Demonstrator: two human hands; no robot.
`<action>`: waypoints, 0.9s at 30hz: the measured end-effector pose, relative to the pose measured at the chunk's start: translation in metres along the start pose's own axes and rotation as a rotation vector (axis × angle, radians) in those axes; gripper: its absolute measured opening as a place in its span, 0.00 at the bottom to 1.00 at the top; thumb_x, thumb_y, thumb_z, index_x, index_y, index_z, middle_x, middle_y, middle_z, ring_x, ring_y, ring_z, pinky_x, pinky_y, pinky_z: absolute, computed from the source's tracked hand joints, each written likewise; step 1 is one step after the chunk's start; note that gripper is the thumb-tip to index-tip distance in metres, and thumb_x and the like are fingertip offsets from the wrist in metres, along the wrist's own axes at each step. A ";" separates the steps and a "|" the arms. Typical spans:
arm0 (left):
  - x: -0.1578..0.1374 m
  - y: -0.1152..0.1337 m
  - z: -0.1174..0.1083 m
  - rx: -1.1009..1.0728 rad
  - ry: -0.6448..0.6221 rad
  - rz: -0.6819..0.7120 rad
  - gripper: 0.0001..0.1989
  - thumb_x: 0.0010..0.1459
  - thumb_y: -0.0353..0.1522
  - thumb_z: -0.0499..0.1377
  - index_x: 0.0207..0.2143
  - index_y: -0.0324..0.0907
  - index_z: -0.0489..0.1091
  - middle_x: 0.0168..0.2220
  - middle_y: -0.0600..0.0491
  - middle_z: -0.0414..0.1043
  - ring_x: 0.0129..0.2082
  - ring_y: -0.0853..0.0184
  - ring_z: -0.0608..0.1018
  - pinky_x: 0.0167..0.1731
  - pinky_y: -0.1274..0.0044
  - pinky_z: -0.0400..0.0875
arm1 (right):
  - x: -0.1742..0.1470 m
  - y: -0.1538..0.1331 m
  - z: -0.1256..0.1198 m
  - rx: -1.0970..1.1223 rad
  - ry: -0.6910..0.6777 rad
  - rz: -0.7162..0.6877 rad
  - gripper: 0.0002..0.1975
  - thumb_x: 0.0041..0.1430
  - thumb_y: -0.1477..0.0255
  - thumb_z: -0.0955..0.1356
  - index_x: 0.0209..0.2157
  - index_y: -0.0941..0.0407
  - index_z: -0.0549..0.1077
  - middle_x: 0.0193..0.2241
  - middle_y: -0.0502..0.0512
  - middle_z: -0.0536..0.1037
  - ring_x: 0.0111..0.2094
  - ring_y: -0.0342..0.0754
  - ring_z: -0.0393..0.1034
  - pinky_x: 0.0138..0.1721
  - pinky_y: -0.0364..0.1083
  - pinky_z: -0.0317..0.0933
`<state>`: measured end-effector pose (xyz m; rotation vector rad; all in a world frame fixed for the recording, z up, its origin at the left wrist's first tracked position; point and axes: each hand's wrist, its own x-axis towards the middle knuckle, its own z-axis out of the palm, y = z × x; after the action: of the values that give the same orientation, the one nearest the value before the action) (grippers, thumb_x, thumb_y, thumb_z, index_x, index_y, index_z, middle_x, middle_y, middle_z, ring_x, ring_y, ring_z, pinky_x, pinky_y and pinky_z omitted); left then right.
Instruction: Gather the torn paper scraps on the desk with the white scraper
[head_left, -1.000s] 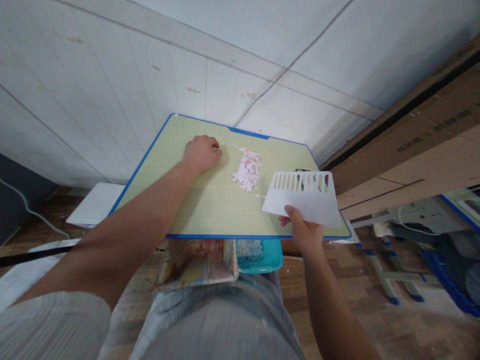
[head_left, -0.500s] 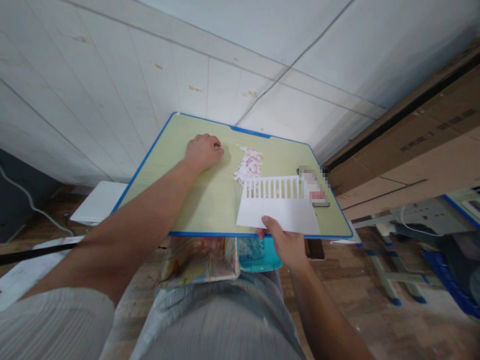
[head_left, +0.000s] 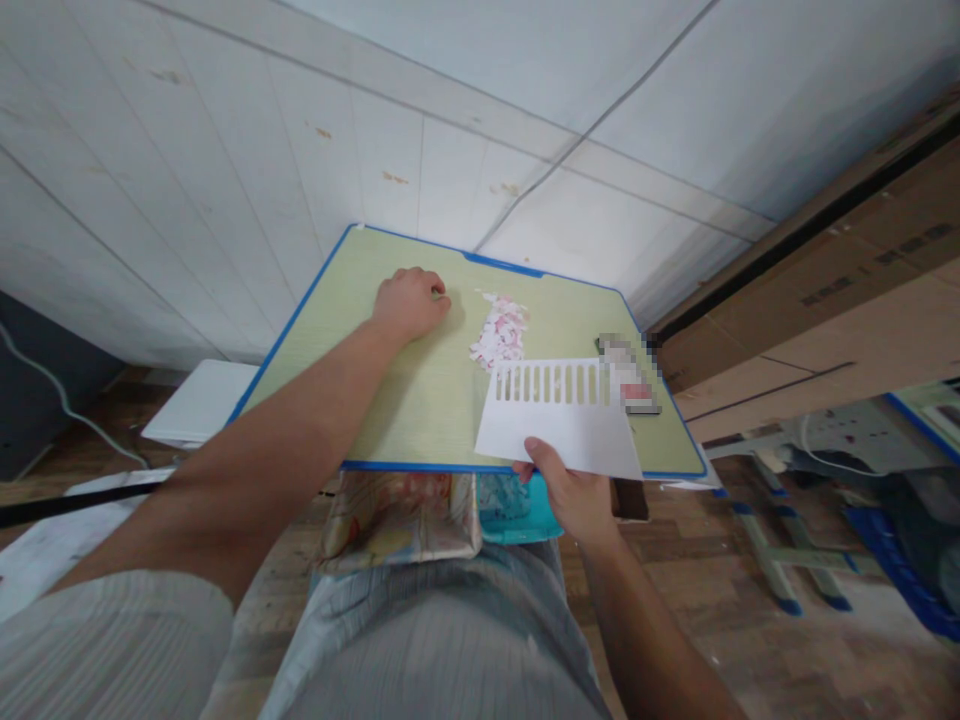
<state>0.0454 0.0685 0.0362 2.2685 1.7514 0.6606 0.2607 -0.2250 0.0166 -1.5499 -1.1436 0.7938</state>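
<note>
- over the last second, the white slotted scraper (head_left: 559, 432) has been shifted leftward across the near part of the worktop (head_left: 409, 400), from the right side to a place just in front of the pile of pink-and-white paper scraps (head_left: 501, 332).
- by this shift, a pixelated flat item (head_left: 630, 378) at the right is largely uncovered; what it is cannot be told.
- over the last half second, hardly any further movement is seen; the pile is left in much the same form.
- with the slots turned to the far side, the scraper is now judged to be within reach of the scraps; its far left corner is seen against the pile's near edge, but whether they are touching cannot be told.
- the scraper is gripped at its near edge by the right hand (head_left: 576, 497), with the thumb laid on top; past the worktop's blue near rim it is slightly overhung.
- the left hand (head_left: 411, 303) is rested on the worktop with fingers curled; whether anything is pinched in them cannot be told.
- the pile is placed between the hands, just right of the left hand and beyond the right.
- below the rim, a turquoise tub (head_left: 541, 516) is partly seen.
</note>
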 end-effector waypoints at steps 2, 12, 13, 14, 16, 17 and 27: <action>0.000 0.000 0.000 0.004 -0.002 0.001 0.22 0.71 0.39 0.60 0.58 0.43 0.87 0.64 0.38 0.85 0.69 0.42 0.80 0.69 0.55 0.75 | -0.001 -0.006 0.000 -0.008 -0.047 -0.003 0.28 0.68 0.44 0.78 0.22 0.47 0.79 0.22 0.54 0.82 0.26 0.56 0.80 0.37 0.55 0.82; 0.002 -0.002 0.003 0.005 0.006 0.008 0.21 0.70 0.39 0.60 0.58 0.44 0.88 0.63 0.39 0.86 0.68 0.41 0.80 0.70 0.53 0.74 | 0.001 -0.018 0.002 0.003 -0.084 0.046 0.30 0.64 0.39 0.79 0.22 0.47 0.79 0.22 0.56 0.84 0.27 0.57 0.82 0.39 0.55 0.84; 0.002 -0.002 0.003 0.007 0.010 0.011 0.21 0.71 0.39 0.60 0.58 0.45 0.88 0.63 0.38 0.86 0.68 0.41 0.81 0.69 0.53 0.74 | 0.002 -0.018 0.003 0.006 -0.084 0.047 0.30 0.64 0.38 0.79 0.22 0.47 0.79 0.22 0.56 0.84 0.27 0.58 0.83 0.40 0.55 0.84; 0.002 -0.002 0.003 0.008 0.014 0.013 0.21 0.71 0.39 0.60 0.58 0.45 0.88 0.63 0.38 0.86 0.68 0.41 0.81 0.69 0.53 0.74 | 0.002 -0.017 0.004 0.008 -0.088 0.046 0.31 0.63 0.37 0.79 0.22 0.47 0.79 0.23 0.56 0.84 0.27 0.58 0.83 0.40 0.55 0.84; 0.001 -0.002 0.003 0.006 0.018 0.013 0.21 0.71 0.38 0.60 0.58 0.44 0.88 0.63 0.38 0.86 0.68 0.42 0.81 0.69 0.53 0.74 | 0.001 -0.015 0.005 0.013 -0.104 0.042 0.32 0.63 0.35 0.78 0.22 0.47 0.79 0.23 0.56 0.85 0.27 0.58 0.83 0.39 0.56 0.84; 0.001 -0.002 0.003 0.003 0.017 0.012 0.21 0.71 0.38 0.61 0.58 0.44 0.88 0.63 0.38 0.86 0.68 0.41 0.81 0.69 0.53 0.74 | 0.000 -0.014 0.006 0.017 -0.113 0.039 0.33 0.63 0.34 0.78 0.22 0.47 0.79 0.23 0.56 0.85 0.27 0.58 0.83 0.38 0.56 0.84; 0.003 -0.003 0.004 -0.017 0.009 -0.007 0.21 0.70 0.39 0.62 0.57 0.46 0.88 0.63 0.40 0.86 0.68 0.42 0.80 0.69 0.54 0.74 | -0.005 -0.012 0.007 0.069 -0.161 0.014 0.33 0.63 0.32 0.79 0.27 0.48 0.85 0.23 0.55 0.86 0.24 0.56 0.82 0.32 0.54 0.82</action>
<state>0.0456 0.0722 0.0322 2.2507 1.7498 0.6835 0.2491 -0.2265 0.0258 -1.4588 -1.2092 0.9718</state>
